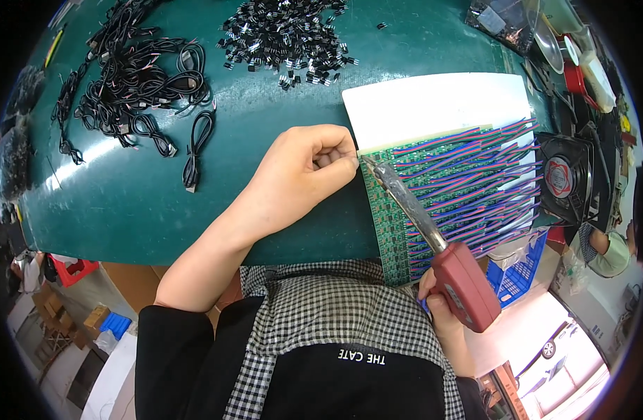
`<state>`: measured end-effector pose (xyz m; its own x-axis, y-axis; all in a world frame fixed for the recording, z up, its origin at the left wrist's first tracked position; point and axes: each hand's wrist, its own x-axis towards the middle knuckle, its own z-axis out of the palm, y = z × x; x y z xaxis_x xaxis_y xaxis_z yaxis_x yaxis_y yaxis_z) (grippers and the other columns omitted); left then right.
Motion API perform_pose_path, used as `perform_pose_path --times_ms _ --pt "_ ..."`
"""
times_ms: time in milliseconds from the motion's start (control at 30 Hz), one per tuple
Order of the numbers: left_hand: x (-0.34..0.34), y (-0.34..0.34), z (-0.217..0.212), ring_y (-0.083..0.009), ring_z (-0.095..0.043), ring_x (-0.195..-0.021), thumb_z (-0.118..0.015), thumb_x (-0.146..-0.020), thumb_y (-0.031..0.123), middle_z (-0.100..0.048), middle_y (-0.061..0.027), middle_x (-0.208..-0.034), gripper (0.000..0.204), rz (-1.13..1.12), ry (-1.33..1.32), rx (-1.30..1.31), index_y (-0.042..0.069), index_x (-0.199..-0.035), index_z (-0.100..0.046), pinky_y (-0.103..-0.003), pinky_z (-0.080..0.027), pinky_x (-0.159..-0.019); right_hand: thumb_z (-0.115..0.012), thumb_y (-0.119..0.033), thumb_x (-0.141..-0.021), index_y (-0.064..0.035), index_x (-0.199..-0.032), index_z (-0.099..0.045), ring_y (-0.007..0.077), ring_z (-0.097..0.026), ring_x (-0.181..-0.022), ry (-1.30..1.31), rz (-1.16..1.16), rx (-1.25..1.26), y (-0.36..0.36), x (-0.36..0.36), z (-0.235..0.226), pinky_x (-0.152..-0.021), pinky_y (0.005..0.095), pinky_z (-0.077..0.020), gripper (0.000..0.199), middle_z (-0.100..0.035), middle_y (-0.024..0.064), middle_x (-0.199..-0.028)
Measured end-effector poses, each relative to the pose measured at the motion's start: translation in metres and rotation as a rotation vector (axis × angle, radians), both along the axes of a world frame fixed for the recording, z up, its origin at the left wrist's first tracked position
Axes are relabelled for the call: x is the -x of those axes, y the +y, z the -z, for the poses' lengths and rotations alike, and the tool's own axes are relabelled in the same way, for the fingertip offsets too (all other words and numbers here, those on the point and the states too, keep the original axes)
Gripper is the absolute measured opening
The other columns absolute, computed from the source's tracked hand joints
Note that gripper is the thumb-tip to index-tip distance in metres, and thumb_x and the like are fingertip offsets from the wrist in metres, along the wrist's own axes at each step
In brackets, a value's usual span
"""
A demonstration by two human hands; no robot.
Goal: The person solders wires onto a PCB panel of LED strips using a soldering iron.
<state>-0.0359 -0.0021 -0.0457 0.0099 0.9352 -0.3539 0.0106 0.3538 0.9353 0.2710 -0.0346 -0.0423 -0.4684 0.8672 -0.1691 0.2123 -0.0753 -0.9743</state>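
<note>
My right hand [442, 306] is wrapped round a soldering iron with a dark red handle [467, 287]. Its metal shaft slants up and left, and the tip comes close to the fingertips of my left hand [304, 168]. Those fingers are curled into a pinch at the upper left corner of a panel of green circuit boards [386, 224]; whatever they hold is too small to make out. Rows of blue, red and black wires [468, 185] run rightward from the panel. Under the panel and wires lies a white sheet [433, 101].
On the green table [265, 98] lie bundled black cables [139, 84] at the left and a heap of small black parts with metal pins [286, 35] at the far middle. A black fan [568, 175] stands right of the wires. A blue crate [521, 273] sits below the right edge.
</note>
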Motion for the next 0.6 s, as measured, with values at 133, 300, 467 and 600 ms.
perform_pose_path --times_ms 133,300,467,600 --pt "0.000 0.000 0.000 -0.0056 -0.052 -0.063 -0.052 -0.085 0.004 -0.054 0.0010 -0.068 0.011 -0.004 -0.003 -0.002 -0.001 -0.076 -0.055 -0.021 -0.043 -0.058 -0.077 -0.017 -0.073 0.0107 -0.119 -0.049 0.0178 -0.064 -0.071 -0.288 -0.231 -0.286 0.003 -0.010 0.001 -0.065 0.0261 -0.0518 0.060 -0.064 0.0155 -0.097" --pt "-0.001 -0.001 0.002 -0.0053 -0.052 -0.063 -0.053 -0.085 0.004 -0.054 0.0012 -0.068 0.011 -0.015 0.003 -0.009 -0.001 -0.077 -0.055 -0.021 -0.043 -0.058 -0.077 -0.017 -0.072 0.0103 -0.118 -0.051 0.0150 -0.063 -0.066 -0.047 -0.040 0.007 0.002 0.006 -0.011 -0.062 0.0256 -0.0512 0.059 -0.065 0.0124 -0.089" --pt "-0.001 0.000 0.001 -0.0052 -0.051 -0.063 -0.053 -0.085 0.005 -0.054 0.0013 -0.068 0.011 -0.009 0.018 -0.023 -0.001 -0.077 -0.055 -0.021 -0.043 -0.058 -0.077 -0.016 -0.071 0.0100 -0.118 -0.051 0.0144 -0.063 -0.065 -0.117 -0.055 -0.056 -0.004 -0.004 -0.004 -0.062 0.0255 -0.0513 0.060 -0.064 0.0121 -0.090" --pt "-0.002 0.000 0.002 -0.0032 -0.045 -0.061 -0.055 -0.083 0.005 -0.050 0.0031 -0.065 0.010 -0.043 -0.008 -0.032 -0.001 -0.076 -0.056 -0.020 -0.039 -0.055 -0.078 -0.013 -0.069 0.0066 -0.113 -0.056 0.0214 -0.066 -0.078 -0.148 -0.033 -0.057 -0.005 -0.010 0.001 -0.069 0.0299 -0.0522 0.053 -0.064 0.0154 -0.099"
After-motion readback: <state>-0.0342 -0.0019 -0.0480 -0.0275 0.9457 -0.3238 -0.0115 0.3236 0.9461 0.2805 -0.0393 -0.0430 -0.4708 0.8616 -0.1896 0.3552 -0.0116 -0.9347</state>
